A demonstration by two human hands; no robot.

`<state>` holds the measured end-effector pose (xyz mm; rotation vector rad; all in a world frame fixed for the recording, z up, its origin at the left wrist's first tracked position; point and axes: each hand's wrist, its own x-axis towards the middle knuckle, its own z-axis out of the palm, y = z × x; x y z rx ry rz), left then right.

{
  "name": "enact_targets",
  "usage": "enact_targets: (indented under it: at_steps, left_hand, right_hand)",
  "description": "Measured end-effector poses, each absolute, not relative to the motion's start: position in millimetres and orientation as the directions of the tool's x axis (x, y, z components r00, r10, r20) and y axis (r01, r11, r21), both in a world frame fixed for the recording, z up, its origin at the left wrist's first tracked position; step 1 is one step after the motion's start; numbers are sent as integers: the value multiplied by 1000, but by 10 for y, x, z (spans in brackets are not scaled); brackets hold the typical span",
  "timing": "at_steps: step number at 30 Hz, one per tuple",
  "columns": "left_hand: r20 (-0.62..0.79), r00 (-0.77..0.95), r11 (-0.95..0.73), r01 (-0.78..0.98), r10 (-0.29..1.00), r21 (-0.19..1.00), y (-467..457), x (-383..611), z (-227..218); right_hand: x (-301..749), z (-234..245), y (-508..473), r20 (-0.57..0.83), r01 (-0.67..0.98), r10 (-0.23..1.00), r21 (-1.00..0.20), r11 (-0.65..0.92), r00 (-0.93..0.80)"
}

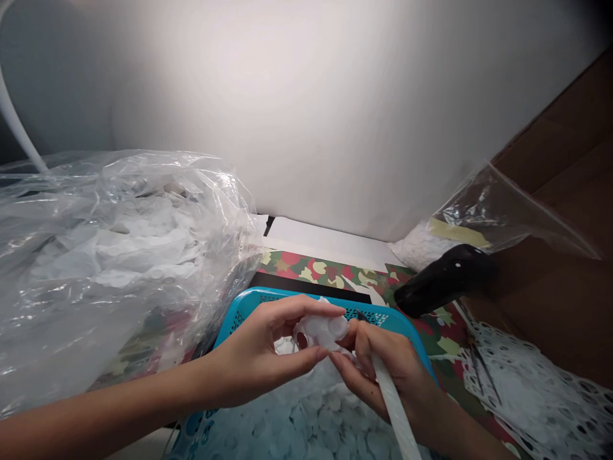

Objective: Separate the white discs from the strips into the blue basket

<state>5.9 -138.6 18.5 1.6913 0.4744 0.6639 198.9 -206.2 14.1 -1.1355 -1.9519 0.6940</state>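
My left hand [282, 345] pinches a thin, crumpled, translucent white sheet [318, 332] with round cut-outs between thumb and fingers. Close against it on the right, my right hand [387, 358] is closed round a slim white-handled tool [395, 409]; a dark pointed tip shows above the fingers. The right thumb and fingertips meet the sheet's right edge. Both hands are over a blue plastic basket [416, 338] with perforated walls. Many small, round, translucent white discs [311, 425] lie in it.
A big clear plastic bag [110, 249] of white scraps stands at left. On the right are a black object [445, 278], a bag of white material [416, 246], perforated white sheets [541, 383] and brown cardboard [555, 300]. Patterned paper [306, 265] covers the table before a white wall [306, 115].
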Motion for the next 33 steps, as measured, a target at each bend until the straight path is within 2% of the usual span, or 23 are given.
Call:
enact_targets:
  at_steps: [5,17,23,28,33]
  left_hand:
    - [185,752,-193,-78,633,978,-1386,58,180]
    - [81,780,97,-179,621,979,-1363,52,151]
    - [80,694,19,-133,716,991,-1336,40,185]
    - [66,723,124,-206,687,971,-1355,48,184]
    - [36,701,125,-177,713,976,-1369,53,180]
  right_hand:
    - [1983,187,-2071,315,416,919,-822,389,-237]
    - [2026,242,-2052,105,116,974,-985,130,-201]
    - [2064,225,-2011,52,75,982,-995,66,-182]
    - [2046,230,-1997,55,100,983,-992,74,-175]
    - [2012,241,-2006,33,140,980,-988,62,-198]
